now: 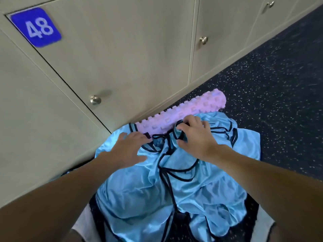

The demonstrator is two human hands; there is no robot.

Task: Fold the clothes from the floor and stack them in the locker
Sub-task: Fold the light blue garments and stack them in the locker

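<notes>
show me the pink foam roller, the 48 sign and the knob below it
pink foam roller [181, 111], head view, knobbly top at mid-length
48 sign [36, 27], head view, between its digits
knob [95, 99], head view, its rounded face

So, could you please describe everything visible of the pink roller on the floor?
The pink roller is a long cylinder, foam by the look, covered in rows of raised square knobs. It lies on the dark speckled floor along the foot of the beige lockers. The light blue garment covers its near edge and one end. The right hand grips that garment beside it.
</notes>
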